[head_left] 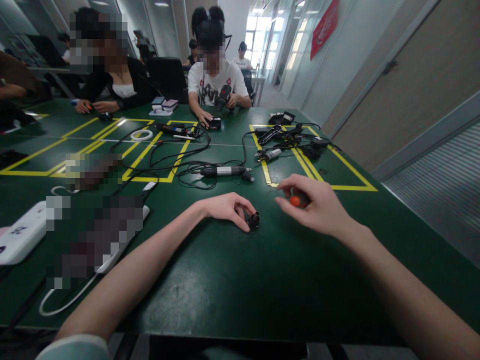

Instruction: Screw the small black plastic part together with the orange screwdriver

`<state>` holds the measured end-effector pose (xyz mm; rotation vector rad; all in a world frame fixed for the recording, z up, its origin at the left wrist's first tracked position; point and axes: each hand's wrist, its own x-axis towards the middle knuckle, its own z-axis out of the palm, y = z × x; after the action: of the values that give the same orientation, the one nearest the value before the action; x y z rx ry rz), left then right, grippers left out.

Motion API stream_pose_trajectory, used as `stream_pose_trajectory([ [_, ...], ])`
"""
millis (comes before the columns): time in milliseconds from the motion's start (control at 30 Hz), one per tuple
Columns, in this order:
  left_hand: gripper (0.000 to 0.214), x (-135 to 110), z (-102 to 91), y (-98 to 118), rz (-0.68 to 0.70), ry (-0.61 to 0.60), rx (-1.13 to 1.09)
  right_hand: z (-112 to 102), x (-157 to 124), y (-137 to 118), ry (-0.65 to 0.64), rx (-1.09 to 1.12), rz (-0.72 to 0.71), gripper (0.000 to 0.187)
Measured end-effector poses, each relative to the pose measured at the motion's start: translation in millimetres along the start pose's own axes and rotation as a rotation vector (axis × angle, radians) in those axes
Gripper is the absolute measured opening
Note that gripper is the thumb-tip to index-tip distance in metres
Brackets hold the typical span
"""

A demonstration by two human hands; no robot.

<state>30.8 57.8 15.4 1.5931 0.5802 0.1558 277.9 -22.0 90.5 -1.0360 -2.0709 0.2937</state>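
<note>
The left hand (227, 207) pinches a small black cylindrical part (255, 218) on the green desk (210, 285); the right hand (320, 206), apart from it, curls around an orange-ended piece (295, 201), mostly hidden by its fingers.

Single view, worn on the head, looking from the wearer's own height over the near edge of a green table (210, 280). Faces forward and tipped down, so tabletop takes up most of the picture, room only the top strip. Close range on the left hand (228, 207) and right hand (315, 205), both around mid-picture, forearms coming in from the lower corners, a sleeve (75, 347) cut by the bottom edge. Looks across to a person (217, 82) at the opposite side; wall (333, 75) recedes along the right. Far windows (258, 37) hazy, depth there hard to judge.
</note>
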Motion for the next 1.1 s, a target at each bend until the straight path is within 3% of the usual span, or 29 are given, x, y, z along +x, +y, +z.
stream_pose_trajectory([
  [100, 0.056, 0.8, -0.1, -0.2, 0.025, -0.001, -0.042, 14.8, -17.5, 15.6, -0.201, -0.196, -0.049, 0.015],
  [200, 0.058, 0.8, -0.4, 0.2, 0.030, -0.006, -0.091, 27.8, -27.4, 21.7, -0.265, -0.215, -0.048, 0.018],
  [367, 0.066, -0.3, -0.6, 2.0, 0.013, -0.014, -0.127, 36.2, -31.4, 20.5, -0.256, -0.196, -0.044, 0.025],
  [1100, 0.048, -2.8, -2.8, 7.4, 0.015, -0.039, -0.044, 43.4, -33.7, 18.5, -0.250, -0.144, 0.076, 0.021],
])
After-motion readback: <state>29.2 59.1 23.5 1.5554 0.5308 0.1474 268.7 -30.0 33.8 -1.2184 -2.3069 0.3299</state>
